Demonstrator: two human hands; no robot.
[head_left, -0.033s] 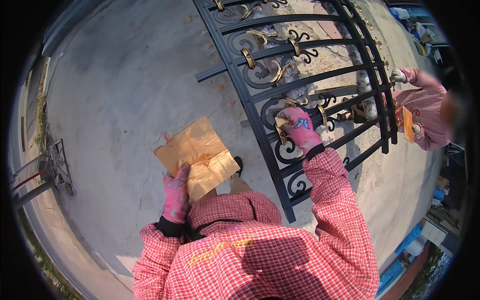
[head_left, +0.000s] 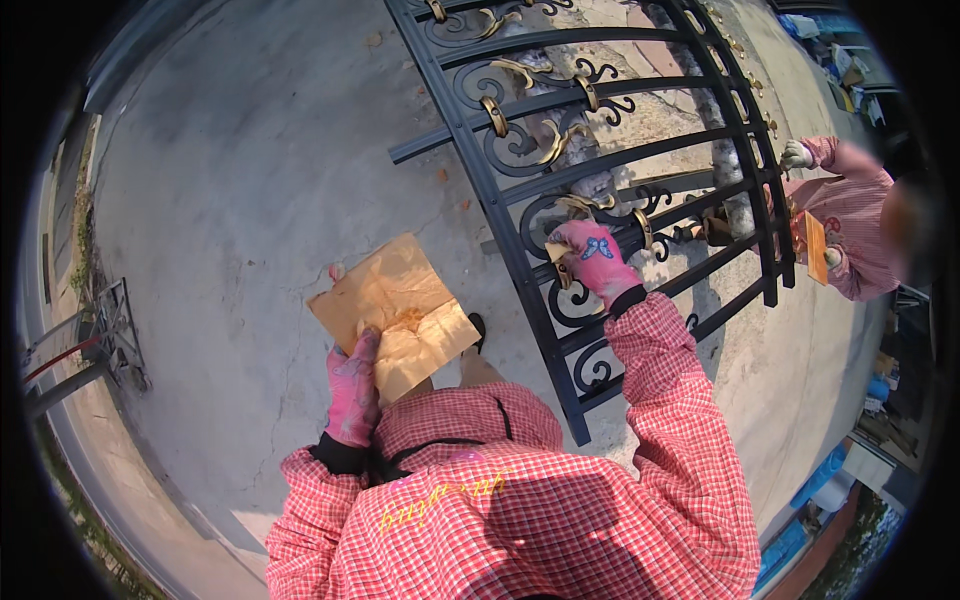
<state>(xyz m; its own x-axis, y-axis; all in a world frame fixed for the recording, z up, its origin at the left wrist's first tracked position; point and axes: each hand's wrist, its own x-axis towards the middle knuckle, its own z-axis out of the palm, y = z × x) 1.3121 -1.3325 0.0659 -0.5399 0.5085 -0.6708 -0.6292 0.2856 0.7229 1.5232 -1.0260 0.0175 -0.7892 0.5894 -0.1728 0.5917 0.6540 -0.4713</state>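
My left hand [head_left: 352,390], in a pink glove, grips a sheet of brown paper [head_left: 400,285] with the thumb on top. A golden smear [head_left: 408,319] marks the middle of the creased sheet. My right hand [head_left: 597,258], in a pink glove with a blue butterfly, is closed on a small pale yellow pad [head_left: 557,250]. Its exact kind is mostly hidden by the fingers. The pad is at the gold collar [head_left: 562,272] on a scroll of the black metal railing [head_left: 470,150]. Gold-coloured leaves and collars show on its other scrolls.
The railing lies over pale, rough supports [head_left: 740,175]. At its far right side a co-worker [head_left: 840,230] in a red checked top holds an orange-brown board [head_left: 816,248]. A metal frame [head_left: 110,335] stands at the left on the concrete floor [head_left: 260,180].
My right hand has shifted slightly left along the scroll with the pale pad. My left hand and the paper have stayed in place.
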